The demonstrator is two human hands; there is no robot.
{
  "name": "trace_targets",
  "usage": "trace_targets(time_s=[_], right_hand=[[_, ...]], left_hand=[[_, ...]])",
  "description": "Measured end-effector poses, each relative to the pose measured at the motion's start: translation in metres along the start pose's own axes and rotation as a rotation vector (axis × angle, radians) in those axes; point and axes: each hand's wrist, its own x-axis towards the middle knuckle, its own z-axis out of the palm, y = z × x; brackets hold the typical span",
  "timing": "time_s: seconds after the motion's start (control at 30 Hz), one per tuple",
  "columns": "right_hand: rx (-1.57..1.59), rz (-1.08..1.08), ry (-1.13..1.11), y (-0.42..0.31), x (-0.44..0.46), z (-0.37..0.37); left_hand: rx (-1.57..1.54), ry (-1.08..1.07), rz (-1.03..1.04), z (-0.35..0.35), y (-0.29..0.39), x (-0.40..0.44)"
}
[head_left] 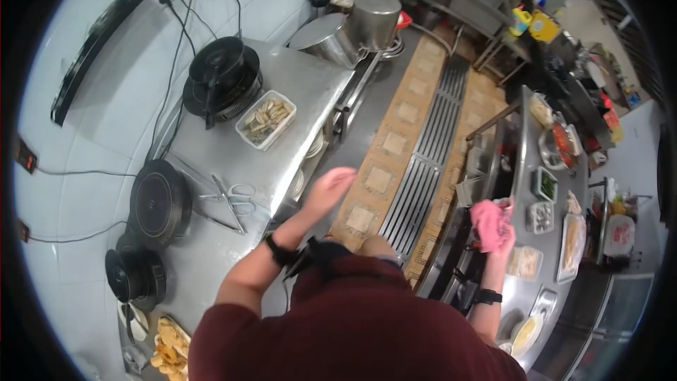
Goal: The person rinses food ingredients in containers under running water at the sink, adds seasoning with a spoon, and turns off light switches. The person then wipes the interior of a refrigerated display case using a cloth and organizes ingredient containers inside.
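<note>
My right hand (503,241) grips a pink cloth (488,221) at the edge of the right-hand steel counter. The cloth is bunched up and hangs over that edge. My left hand (331,189) is in the air above the aisle, just off the edge of the left counter. Its fingers reach forward, somewhat blurred, and nothing shows in them. Nearest to it on the left counter lie scissors (242,199) and metal tongs (227,204). A white tub of pale, elongated food pieces (266,121) stands farther back.
Induction cookers (161,201) and a black pan (216,63) line the left wall, with large steel pots (375,20) beyond. A floor drain grate (423,176) runs along the tiled aisle. Food containers (541,217) and a bowl of yellow liquid (526,334) sit on the right counter.
</note>
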Motion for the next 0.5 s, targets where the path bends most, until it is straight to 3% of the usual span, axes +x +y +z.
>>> trace_targets(time_s=[0.03, 0.13, 0.23, 0.27, 0.33, 0.37, 0.43, 0.5], right_hand=[[-0.025, 0.006, 0.016, -0.008, 0.015, 0.035], [-0.068, -0.146, -0.066, -0.030, 0.112, 0.033], [0.059, 0.032, 0.217, -0.079, 0.221, -0.024], [0.275, 0.059, -0.182, -0.085, 0.264, -0.032], [0.271, -0.074, -0.310, -0.120, 0.365, 0.003], [0.075, -0.121, 0.020, -0.137, 0.391, 0.030], [0.097, -0.118, 0.198, -0.158, 0.465, 0.049], [0.094, -0.047, 0.164, -0.181, 0.540, 0.053]], left_hand=[[0.078, -0.068, -0.042, 0.018, 0.005, 0.044], [0.222, -0.200, -0.079, 0.048, 0.023, 0.158], [0.216, -0.204, -0.055, 0.086, 0.011, 0.273], [0.218, -0.194, -0.018, 0.090, 0.009, 0.310], [0.071, 0.007, -0.215, 0.096, -0.002, 0.412], [0.042, 0.054, -0.230, 0.091, -0.010, 0.444], [0.114, 0.087, -0.176, 0.082, 0.005, 0.495], [0.117, 0.145, -0.195, 0.072, 0.007, 0.544]])
